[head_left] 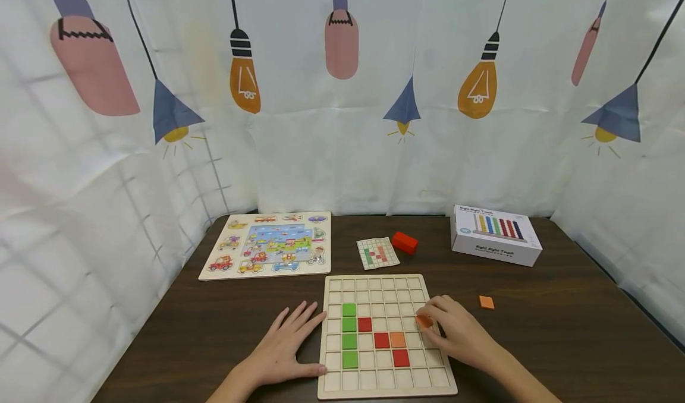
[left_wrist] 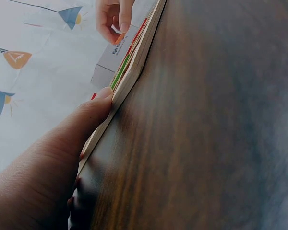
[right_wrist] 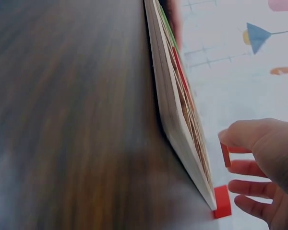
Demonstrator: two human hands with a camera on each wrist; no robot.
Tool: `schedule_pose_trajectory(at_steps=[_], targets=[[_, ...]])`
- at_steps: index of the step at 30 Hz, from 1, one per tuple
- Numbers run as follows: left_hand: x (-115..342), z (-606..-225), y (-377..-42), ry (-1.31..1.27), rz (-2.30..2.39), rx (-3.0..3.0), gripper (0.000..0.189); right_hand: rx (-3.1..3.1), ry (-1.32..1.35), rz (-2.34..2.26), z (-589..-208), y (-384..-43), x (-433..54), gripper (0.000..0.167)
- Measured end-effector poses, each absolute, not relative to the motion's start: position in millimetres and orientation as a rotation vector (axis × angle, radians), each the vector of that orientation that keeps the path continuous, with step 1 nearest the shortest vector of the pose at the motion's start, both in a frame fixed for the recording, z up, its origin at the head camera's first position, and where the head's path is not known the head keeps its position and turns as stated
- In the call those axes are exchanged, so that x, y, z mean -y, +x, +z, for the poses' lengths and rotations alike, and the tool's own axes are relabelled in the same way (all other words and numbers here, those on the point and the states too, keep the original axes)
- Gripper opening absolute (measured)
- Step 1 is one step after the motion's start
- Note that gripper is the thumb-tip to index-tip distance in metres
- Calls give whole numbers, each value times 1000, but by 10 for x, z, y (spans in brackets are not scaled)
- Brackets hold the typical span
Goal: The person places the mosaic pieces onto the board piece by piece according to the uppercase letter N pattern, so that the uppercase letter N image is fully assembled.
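Observation:
A wooden grid board (head_left: 369,381) lies flat on the table. On it are a column of several green tiles (head_left: 349,341), three red tiles (head_left: 382,340) on a diagonal and one orange tile (head_left: 398,339). My left hand (head_left: 280,350) rests at the board's left side, fingers spread, its thumb on the rim. Over the board's right side, my right hand (head_left: 456,333) pinches another orange tile (head_left: 424,321) between thumb and fingertips. In the right wrist view that tile (right_wrist: 224,152) is held on edge, apart from the board.
Behind the board lie a pattern card (head_left: 379,253) and a red block (head_left: 404,243). A loose orange tile (head_left: 486,302) is on the table at right. At the back stand a white box (head_left: 495,236) on the right and a vehicle puzzle board (head_left: 219,251) on the left.

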State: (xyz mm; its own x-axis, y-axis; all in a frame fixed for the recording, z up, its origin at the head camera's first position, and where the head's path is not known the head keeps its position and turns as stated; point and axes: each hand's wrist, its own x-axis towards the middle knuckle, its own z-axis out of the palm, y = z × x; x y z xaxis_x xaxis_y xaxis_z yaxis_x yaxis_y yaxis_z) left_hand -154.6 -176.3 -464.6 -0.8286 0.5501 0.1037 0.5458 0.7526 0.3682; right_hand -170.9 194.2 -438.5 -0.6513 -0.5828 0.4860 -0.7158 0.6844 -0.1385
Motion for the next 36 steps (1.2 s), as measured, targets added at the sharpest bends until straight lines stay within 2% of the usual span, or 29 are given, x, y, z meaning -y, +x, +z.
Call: schedule_pose_trajectory(at_steps=[14, 36], targets=[[1770, -4643, -1550, 908, 609, -2920, 90, 2427, 1086, 446, -4455, -1792, -1680, 19], [1764, -4650, -1551, 916, 597, -2927, 90, 2564, 1029, 472, -4526, -1843, -1475, 17]])
